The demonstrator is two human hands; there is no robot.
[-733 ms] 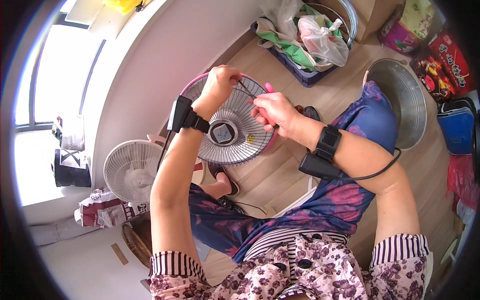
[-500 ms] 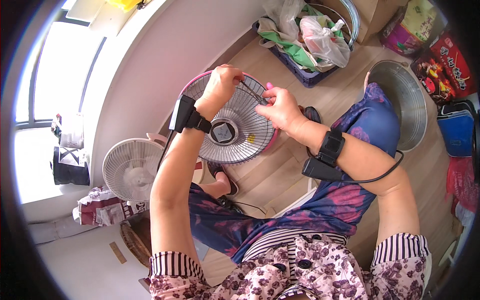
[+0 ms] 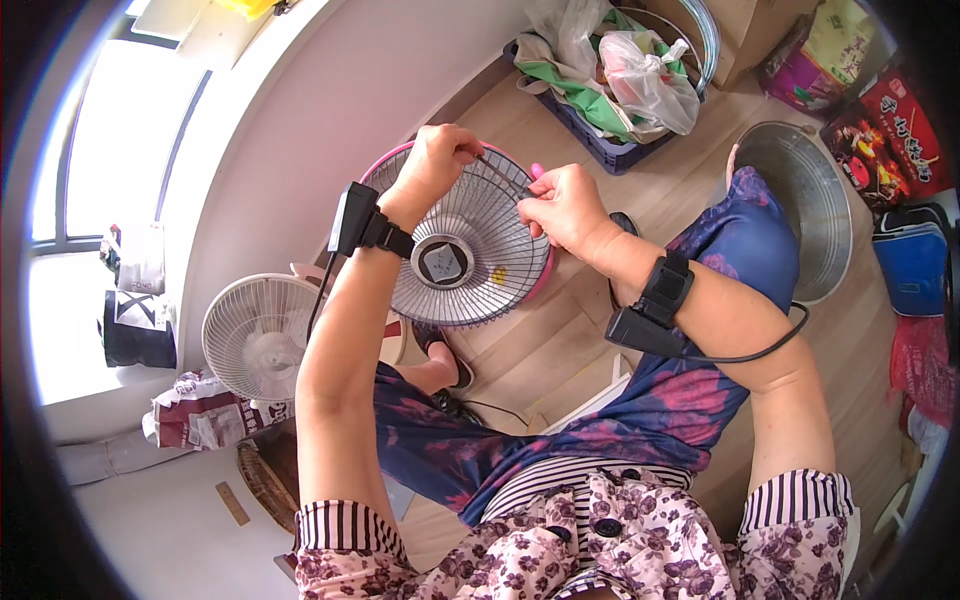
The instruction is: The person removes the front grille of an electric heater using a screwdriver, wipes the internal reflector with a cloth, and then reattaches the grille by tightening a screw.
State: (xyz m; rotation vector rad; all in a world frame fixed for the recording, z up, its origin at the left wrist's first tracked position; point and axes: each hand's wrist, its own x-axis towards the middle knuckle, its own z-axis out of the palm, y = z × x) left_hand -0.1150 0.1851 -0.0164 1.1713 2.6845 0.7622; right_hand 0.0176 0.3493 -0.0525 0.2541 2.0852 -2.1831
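The floor is of wood-look planks, pale brown, and it meets a light wall which bends along the left side, where a bright window stands. Near this wall I see a white fan, and farther off, at the foot of the wall, a dark blue crate heaped with plastic bags and green cloth. On the person's right side there is a round metal tub, just beside the knee, and beyond it a red box and a blue bag. In front of the person stands a round appliance with wire grille and pink rim; its face is turned upward, to the person, and its wires spread out from a grey middle. Over the farther right part of this grille is a thin dark rod. Its long axis goes aslant: one end points far and to the left, the other points near and to the right. The left hand pinches the far end between thumb and fingers, and the right hand has its fingertips pressed together upon the near end. Whether the rod touches the wires below, I cannot tell.
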